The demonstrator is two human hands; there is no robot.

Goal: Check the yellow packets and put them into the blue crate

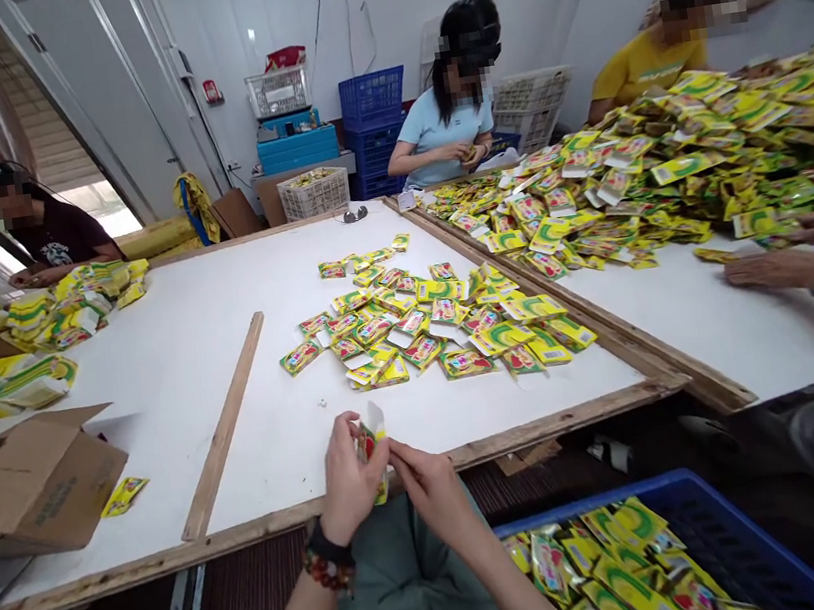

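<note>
A: Obs.: left hand [346, 480] and right hand [428, 484] both pinched on one small carton [375, 443], just off the table edge [473, 452].

B: Risk: open flap may crease; a slipped carton falls beside the blue crate [747, 520].

Light: bright, even daylight from the doorway [90, 203] at left
Shadows: soft, under the cardboard box [39, 488]
Glare: mild on the white table [225, 300]
Edges: wide-angle bending, corners stretched
Focus: mostly sharp; faces blurred
</note>
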